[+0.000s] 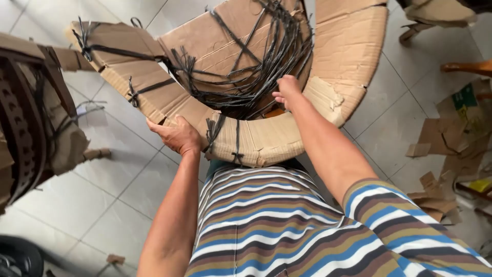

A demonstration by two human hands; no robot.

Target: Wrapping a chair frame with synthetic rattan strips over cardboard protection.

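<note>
Gripping the cardboard-wrapped frame (256, 138) with the left hand (177, 136), a person's right hand (287, 90) pinches black straps (256, 66) above.

A single head-worn camera looks steeply down, close over the cardboard-wrapped frame (246, 102) and tiled floor (102, 190).

Cardboard-wrapped frame (256, 138) before the torso, straps (256, 66) inside it, cardboard scraps (441, 149) right on floor (102, 190).

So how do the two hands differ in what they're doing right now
The left hand grips the outer edge of the cardboard wrapping, palm down, fingers curled. The right hand reaches farther forward, fingers in the bundle of black straps. Both are bare and touch the same cardboard-wrapped piece.
</note>
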